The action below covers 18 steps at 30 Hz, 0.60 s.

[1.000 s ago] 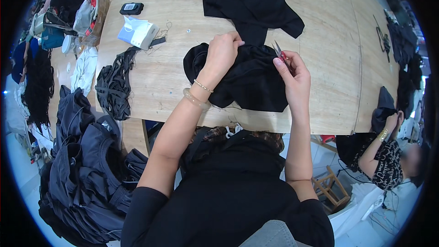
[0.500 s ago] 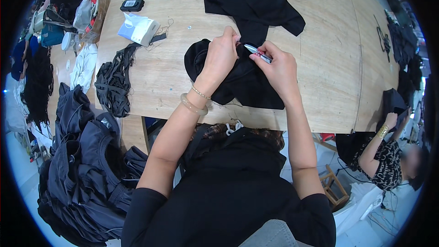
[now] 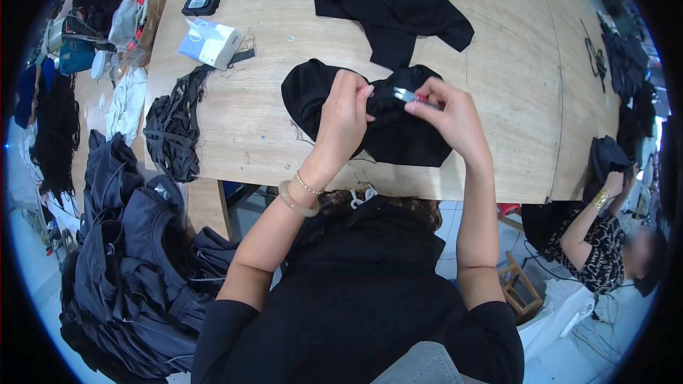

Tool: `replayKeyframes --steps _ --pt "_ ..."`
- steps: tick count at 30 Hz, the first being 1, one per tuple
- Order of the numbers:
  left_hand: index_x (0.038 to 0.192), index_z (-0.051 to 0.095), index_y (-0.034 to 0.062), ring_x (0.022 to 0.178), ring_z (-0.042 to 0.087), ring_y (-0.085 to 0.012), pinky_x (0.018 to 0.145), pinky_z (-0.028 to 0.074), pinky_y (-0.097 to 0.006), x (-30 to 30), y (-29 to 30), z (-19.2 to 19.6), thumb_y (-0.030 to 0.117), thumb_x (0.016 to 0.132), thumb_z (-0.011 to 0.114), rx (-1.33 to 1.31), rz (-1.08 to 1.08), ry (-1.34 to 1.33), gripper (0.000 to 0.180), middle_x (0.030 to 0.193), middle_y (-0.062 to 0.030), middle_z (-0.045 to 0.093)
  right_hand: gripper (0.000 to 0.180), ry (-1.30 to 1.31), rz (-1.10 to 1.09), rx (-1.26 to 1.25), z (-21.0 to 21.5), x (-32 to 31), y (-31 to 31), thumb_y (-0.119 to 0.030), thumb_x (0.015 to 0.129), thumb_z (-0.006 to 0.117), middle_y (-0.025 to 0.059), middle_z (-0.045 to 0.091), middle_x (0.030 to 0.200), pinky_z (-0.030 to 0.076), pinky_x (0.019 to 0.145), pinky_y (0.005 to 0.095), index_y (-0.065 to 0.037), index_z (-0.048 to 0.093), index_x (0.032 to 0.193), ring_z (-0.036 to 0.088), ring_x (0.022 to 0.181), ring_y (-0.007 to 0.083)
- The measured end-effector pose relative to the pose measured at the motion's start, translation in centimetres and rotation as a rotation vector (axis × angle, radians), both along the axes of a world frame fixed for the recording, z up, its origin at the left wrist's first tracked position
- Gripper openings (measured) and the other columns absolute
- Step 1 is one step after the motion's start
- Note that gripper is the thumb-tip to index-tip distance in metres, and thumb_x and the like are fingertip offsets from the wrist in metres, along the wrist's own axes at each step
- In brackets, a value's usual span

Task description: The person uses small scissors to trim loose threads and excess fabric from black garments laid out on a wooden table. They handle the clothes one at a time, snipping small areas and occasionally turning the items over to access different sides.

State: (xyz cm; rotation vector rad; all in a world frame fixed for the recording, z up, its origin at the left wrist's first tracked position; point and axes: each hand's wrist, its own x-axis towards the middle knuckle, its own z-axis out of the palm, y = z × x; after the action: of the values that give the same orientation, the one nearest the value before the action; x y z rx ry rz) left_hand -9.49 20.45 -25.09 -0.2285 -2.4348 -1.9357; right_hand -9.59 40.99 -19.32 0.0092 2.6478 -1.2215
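A black fabric garment (image 3: 409,135) lies bunched on the wooden table in front of me. Over its left part hovers my left hand (image 3: 345,110), thumb and fingers pinched together; whatever is between them is too small to make out. My right hand (image 3: 448,110) is closed around small silver thread snips (image 3: 405,94), their blades pointing left toward my left fingertips. A gap separates the snips from the left hand, and black cloth lies beneath both.
Beyond lie more black garments (image 3: 391,0). Left of the work are a tissue pack (image 3: 210,43), a black case (image 3: 200,6) and tangled dark strips (image 3: 174,128). A heap of dark grey clothes (image 3: 135,256) sits at lower left. Another person (image 3: 594,242) handles dark cloth at right.
Both hands have come slightly nearer to me, and the right hand with the snips has moved away from the left. The cloth's near right part has shifted a little.
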Motion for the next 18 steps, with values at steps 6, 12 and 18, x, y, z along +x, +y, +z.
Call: replayKeyframes --steps 6,12,18 --pt "0.098 0.048 -0.0010 0.072 0.061 -0.0356 0.054 0.052 -0.041 1.4 0.1 -0.2 0.003 0.100 0.055 -0.123 -0.003 0.147 0.009 0.093 -0.0155 0.052 0.026 0.019 0.039 -0.117 -0.3 0.8 1.1 -0.025 0.084 0.079 0.0089 0.066 0.071 0.045 0.064 0.0303 -0.003 0.073 0.095 0.058 0.065 0.0149" --pt "0.098 0.048 -0.0004 0.077 0.060 -0.0417 0.061 0.050 -0.047 1.5 0.4 -0.3 0.002 0.098 0.056 -0.183 0.047 0.229 0.009 0.094 -0.0168 0.053 0.022 -0.012 0.254 0.021 1.7 -0.6 0.0 -0.020 0.086 0.077 0.0069 0.072 0.082 0.049 0.072 0.0293 0.000 0.073 0.095 0.063 0.075 0.0142" --pt "0.098 0.048 -0.0003 0.077 0.061 -0.0413 0.061 0.050 -0.047 1.7 0.4 -0.2 0.004 0.099 0.056 -0.190 0.040 0.206 0.009 0.095 -0.0161 0.053 0.027 -0.083 0.319 0.055 2.2 -1.5 -0.3 -0.023 0.084 0.079 0.0099 0.074 0.086 0.051 0.074 0.0310 -0.001 0.075 0.099 0.068 0.080 0.0182"
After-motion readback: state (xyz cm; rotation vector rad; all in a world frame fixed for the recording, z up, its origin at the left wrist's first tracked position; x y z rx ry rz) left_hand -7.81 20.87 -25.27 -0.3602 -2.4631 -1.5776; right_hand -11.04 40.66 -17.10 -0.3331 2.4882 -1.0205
